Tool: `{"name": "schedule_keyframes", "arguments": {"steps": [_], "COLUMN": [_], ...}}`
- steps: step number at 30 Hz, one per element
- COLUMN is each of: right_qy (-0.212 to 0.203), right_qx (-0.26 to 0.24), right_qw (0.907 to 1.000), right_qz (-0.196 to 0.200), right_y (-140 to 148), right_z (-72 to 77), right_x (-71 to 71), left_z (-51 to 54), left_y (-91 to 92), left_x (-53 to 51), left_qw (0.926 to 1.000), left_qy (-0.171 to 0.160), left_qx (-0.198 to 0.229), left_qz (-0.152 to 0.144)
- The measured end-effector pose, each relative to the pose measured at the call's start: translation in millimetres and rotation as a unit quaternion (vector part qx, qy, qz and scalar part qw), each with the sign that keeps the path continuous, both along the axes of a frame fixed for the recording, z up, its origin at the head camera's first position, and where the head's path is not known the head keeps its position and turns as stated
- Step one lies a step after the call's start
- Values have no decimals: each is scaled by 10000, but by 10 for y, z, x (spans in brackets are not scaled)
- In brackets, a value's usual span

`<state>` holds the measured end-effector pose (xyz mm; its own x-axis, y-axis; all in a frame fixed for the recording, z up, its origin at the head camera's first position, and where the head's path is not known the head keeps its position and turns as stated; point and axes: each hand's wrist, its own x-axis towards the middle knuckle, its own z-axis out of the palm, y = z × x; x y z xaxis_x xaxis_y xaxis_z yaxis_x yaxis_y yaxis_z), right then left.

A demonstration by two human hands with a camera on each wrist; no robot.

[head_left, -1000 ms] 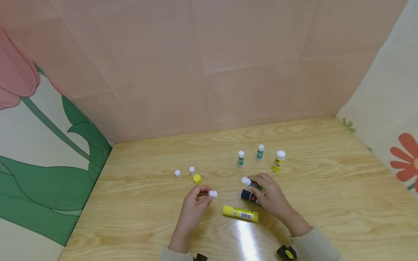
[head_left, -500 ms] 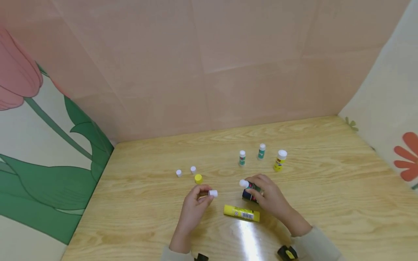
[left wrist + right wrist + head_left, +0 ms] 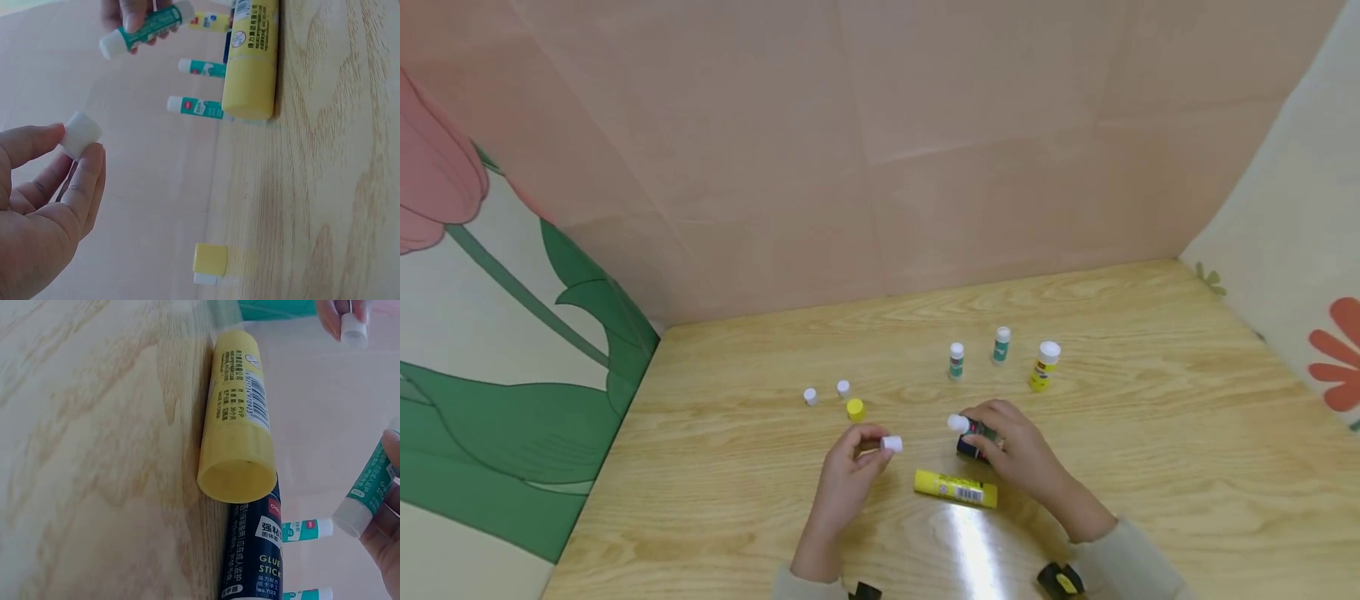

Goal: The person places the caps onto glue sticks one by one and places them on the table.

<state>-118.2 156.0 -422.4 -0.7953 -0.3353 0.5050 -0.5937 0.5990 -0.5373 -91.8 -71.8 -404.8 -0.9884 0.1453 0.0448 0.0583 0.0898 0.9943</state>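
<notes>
My left hand (image 3: 842, 479) pinches a small white cap (image 3: 891, 445) between thumb and fingertips, above the table. In my right hand (image 3: 1030, 454) is a green glue stick (image 3: 153, 28), gripped by its body and tilted, its white end (image 3: 958, 423) pointing towards the left hand. Cap and glue stick are apart. Below the right hand lies a dark glue stick (image 3: 972, 450), partly hidden by that hand in the head view. A large yellow glue stick (image 3: 955, 488) lies in front of it, its label showing in both wrist views.
Two small green glue sticks (image 3: 956, 363) (image 3: 1002, 347) and a yellow one with a white top (image 3: 1044, 367) stand upright farther back. Left of them sit two white caps (image 3: 810, 397) (image 3: 843, 388) and a yellow cap (image 3: 855, 409). A pink backdrop (image 3: 880, 167) rises behind the wooden table (image 3: 715, 467).
The right hand's glue stick has shifted slightly left, covering a little more of the dark glue stick. The left hand keeps its pinch on the white cap, nearly still.
</notes>
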Motion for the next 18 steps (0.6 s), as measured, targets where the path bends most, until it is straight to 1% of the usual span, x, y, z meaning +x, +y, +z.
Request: {"name": "schedule_keyframes", "arguments": {"steps": [3, 12, 18], "right_qy": [-7, 44, 11], "right_qx": [0, 16, 27], "right_qw": [10000, 10000, 9999], "right_qz": [47, 86, 153], "right_y": [-5, -9, -15], "right_z": [-9, -9, -15], "right_x": [0, 2, 19], "left_z": [-40, -25, -55], "left_y": [0, 10, 24], "left_x": [-5, -1, -9], "left_qw": [10000, 10000, 10000], "left_qy": [1, 19, 7], "left_qx": [-40, 20, 60], "left_qz": [19, 0, -10]}}
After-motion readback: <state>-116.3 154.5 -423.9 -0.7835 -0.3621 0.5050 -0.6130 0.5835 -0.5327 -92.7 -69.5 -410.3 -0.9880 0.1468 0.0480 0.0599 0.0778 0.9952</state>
